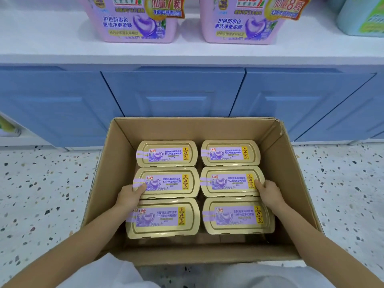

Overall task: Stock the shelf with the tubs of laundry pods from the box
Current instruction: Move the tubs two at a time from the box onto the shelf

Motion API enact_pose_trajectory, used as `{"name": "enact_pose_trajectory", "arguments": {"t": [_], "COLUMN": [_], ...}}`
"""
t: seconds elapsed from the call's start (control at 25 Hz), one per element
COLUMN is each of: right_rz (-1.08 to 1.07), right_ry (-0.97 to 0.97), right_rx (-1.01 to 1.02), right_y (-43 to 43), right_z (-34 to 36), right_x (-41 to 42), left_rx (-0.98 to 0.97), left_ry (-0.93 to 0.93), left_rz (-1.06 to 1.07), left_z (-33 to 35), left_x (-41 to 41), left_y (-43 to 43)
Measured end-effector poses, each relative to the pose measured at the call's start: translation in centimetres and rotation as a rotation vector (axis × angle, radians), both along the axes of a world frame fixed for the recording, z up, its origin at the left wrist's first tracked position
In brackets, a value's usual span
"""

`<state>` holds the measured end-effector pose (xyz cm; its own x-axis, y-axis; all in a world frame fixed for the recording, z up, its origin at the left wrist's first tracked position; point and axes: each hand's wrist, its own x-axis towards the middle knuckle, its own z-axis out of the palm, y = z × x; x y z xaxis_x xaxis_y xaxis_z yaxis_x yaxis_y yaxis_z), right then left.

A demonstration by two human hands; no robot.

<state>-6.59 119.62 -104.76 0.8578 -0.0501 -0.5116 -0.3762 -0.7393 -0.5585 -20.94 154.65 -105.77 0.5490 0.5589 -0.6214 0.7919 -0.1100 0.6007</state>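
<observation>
An open cardboard box (99,179) on the floor holds several tubs of laundry pods with gold lids and purple labels, packed in two columns. My left hand (129,196) grips the left end of the middle-left tub (166,182). My right hand (270,194) grips the right end of the middle-right tub (230,181). Both tubs still sit level in the box among the others. On the white shelf (187,50) above stand two pink tubs of pods, one (133,19) at centre left and one (249,19) at centre right.
Blue cabinet doors (174,92) run below the shelf, right behind the box. A pale blue-green container (361,15) stands at the shelf's far right. The speckled terrazzo floor (41,194) spreads on both sides of the box. White clothing shows at the bottom edge.
</observation>
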Motion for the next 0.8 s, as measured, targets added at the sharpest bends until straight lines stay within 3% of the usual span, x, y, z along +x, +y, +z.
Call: {"name": "enact_pose_trajectory", "arguments": {"t": [0.24,0.44,0.8], "right_rz": [0.123,0.107,0.134], "right_ry": [-0.221,-0.386,-0.603], "right_rx": [-0.129,-0.134,-0.072], "right_y": [0.4,-0.2,0.3], "right_z": [2.7,6.1,20.0], "right_x": [-0.3,-0.4,1.4], "left_rx": [0.143,0.222,0.182], "left_ry": [-0.064,-0.209,-0.504], "left_rz": [-0.024,-0.027,0.048], "left_z": [2.0,5.7,19.5], "left_x": [0.0,-0.2,0.9], "left_y": [-0.1,0.7,2.0]}}
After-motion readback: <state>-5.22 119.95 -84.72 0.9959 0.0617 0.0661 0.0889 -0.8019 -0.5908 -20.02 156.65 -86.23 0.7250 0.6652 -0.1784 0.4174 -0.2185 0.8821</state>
